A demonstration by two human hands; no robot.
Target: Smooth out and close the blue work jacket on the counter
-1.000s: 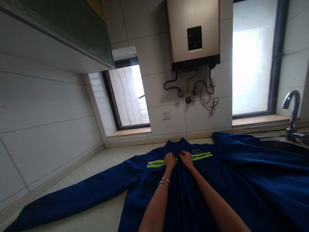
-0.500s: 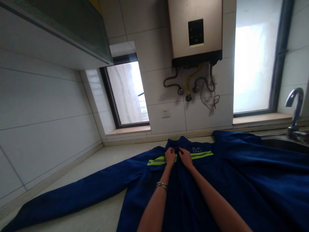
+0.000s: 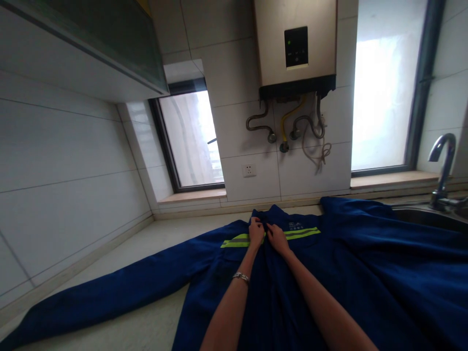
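A dark blue work jacket (image 3: 219,273) with yellow-green reflective stripes lies spread over the counter, its collar toward the wall. One sleeve stretches out to the left; the right side reaches the sink. My left hand (image 3: 257,231) is closed on the jacket's front edge just below the collar. Close beside it, my right hand (image 3: 277,239) pinches the opposite front edge, fingertips almost touching the left hand's. Whatever small fastening lies between the fingers is hidden. White printing shows on the chest above the right stripe.
The pale counter (image 3: 146,324) runs along a tiled wall. At the right are a sink (image 3: 411,214) and a curved faucet (image 3: 442,165). A water heater (image 3: 298,44) with hoses hangs above, near a wall socket (image 3: 249,170). A cabinet (image 3: 91,44) overhangs the upper left.
My hands have drawn slightly closer together at the jacket's front edges, and the left fingers have shifted up toward the collar. The view has moved a little.
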